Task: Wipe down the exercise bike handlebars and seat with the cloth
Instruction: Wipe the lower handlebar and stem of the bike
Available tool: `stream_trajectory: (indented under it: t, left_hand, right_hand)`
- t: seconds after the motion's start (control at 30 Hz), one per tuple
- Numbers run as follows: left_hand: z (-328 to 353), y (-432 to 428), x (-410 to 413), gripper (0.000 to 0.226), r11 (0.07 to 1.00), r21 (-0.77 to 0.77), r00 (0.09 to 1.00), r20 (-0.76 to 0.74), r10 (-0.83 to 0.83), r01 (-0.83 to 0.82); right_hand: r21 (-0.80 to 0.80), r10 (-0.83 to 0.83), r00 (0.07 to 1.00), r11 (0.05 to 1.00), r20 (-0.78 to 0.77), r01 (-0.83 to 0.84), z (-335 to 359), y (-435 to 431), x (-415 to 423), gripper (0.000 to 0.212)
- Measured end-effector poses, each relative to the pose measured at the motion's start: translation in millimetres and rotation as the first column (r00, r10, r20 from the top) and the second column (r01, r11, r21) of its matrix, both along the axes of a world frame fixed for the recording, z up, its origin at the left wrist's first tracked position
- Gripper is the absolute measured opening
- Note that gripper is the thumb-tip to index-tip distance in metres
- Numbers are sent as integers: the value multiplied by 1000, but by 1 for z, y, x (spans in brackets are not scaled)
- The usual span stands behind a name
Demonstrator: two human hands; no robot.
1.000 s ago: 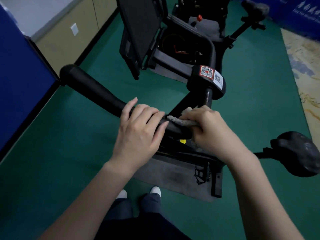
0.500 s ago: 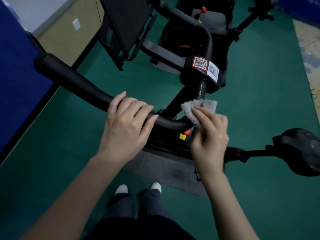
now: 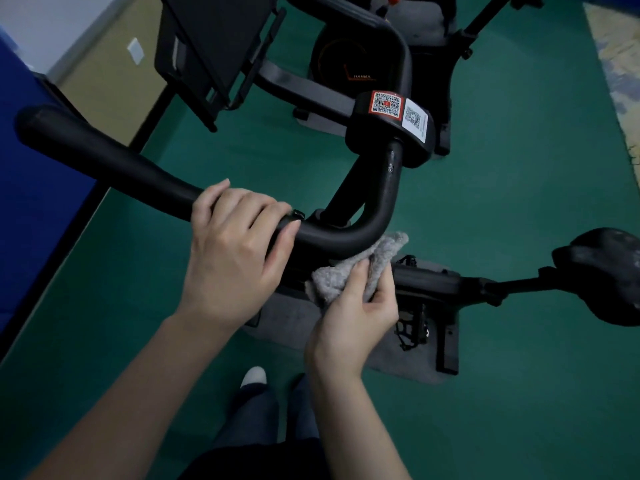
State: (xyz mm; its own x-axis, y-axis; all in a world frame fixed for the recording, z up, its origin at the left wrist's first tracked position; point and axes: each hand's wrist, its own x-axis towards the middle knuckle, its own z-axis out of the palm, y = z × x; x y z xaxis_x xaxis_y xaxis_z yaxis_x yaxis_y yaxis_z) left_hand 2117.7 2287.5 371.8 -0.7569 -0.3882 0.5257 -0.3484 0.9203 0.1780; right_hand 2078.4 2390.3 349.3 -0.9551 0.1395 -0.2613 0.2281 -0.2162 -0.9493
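Observation:
A black handlebar [image 3: 114, 168] of the exercise bike runs from the upper left down to a bend in the middle. My left hand [image 3: 235, 251] grips the bar just left of that bend, fingers curled over its top. My right hand [image 3: 356, 313] holds a grey fluffy cloth [image 3: 346, 271] and presses it against the underside of the bend. The black seat [image 3: 602, 275] juts out on its post at the right edge, apart from both hands. A hub with QR stickers [image 3: 391, 116] sits above the bend.
A second bike with a black screen panel [image 3: 214, 43] stands behind. A grey mat [image 3: 304, 327] lies under the bike on the green floor [image 3: 519, 202]. A blue panel [image 3: 31, 209] lines the left side. My shoes [image 3: 254, 375] show below.
My right hand came off the top of the bar, lifted the cloth clear, then brought it down under the bend. My left hand kept its grip. The camera view moved closer.

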Motion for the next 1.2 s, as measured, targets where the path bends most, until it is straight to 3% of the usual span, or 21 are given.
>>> stream_trajectory:
  t: [0.13, 0.43, 0.57, 0.67, 0.77, 0.93, 1.1, 1.2]
  left_hand:
    - [0, -1, 0, 30, 1000, -1, 1000, -11, -12, 12]
    - [-1, -2, 0, 28, 1000, -3, 1000, 0, -25, 25]
    - [0, -2, 1, 28, 1000, 5, 999, 15, -29, 29]
    - [2, -3, 2, 29, 999, 12, 999, 20, -39, 39]
    - [3, -3, 3, 28, 999, 23, 999, 17, -39, 39]
    - [4, 0, 2, 28, 998, 50, 999, 21, -27, 26]
    - [7, 7, -4, 29, 996, 82, 999, 23, -34, 32]
    - [8, 17, -13, 28, 995, 88, 999, 17, -51, 49]
  right_hand:
    - [-278, 16, 990, 960, 141, 24, -2, -3, -13, 24]
    - [-475, 197, 958, 876, 209, -77, -3, -9, 7, 26]
    - [-558, 355, 915, 806, 190, -197, 1, -13, 23, 28]
    - [-618, 368, 905, 768, 212, -167, 2, -7, 8, 28]
    - [-639, 349, 915, 755, 203, -146, 1, 4, -9, 31]
    - [-628, 498, 852, 718, 161, -301, -1, 8, 4, 33]
    - [-537, 360, 916, 816, 180, -215, -2, 28, -32, 27]
    - [-380, 323, 939, 889, 122, -256, -5, 31, -33, 26]
